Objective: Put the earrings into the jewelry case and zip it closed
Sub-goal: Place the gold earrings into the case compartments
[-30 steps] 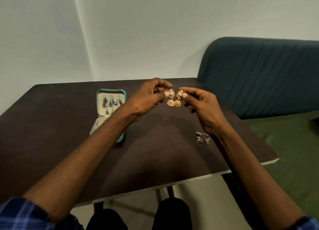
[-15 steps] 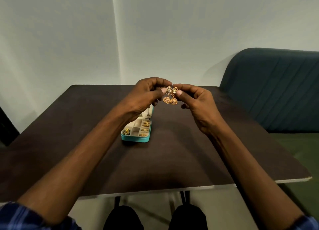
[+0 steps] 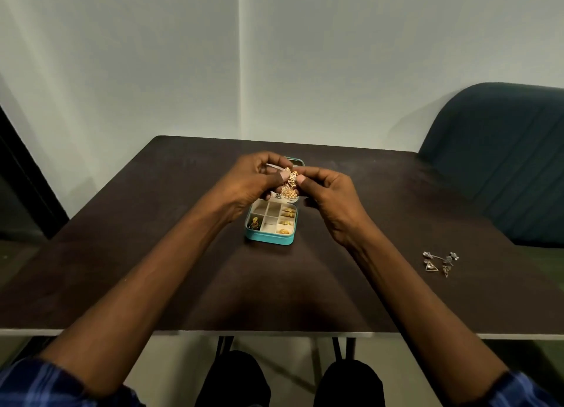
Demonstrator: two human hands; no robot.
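A small teal jewelry case (image 3: 268, 237) lies open on the dark table (image 3: 152, 254), its cream compartments holding several gold pieces and one dark earring. Its lid stands behind my hands, mostly hidden. Above the case, my left hand (image 3: 253, 181) and my right hand (image 3: 323, 193) meet, fingertips pinching a pair of gold bell-shaped earrings (image 3: 290, 187) pressed together. A pair of silver triangle earrings (image 3: 439, 263) lies loose on the table at the right.
A dark teal padded seat (image 3: 503, 162) stands at the table's far right corner. White walls rise behind the table. The table's pale front edge (image 3: 274, 333) runs just above my knees.
My hands have brought the two gold earrings together and lowered them over the open case. My view swung left, so the case now sits centred and the silver pair shows at right.
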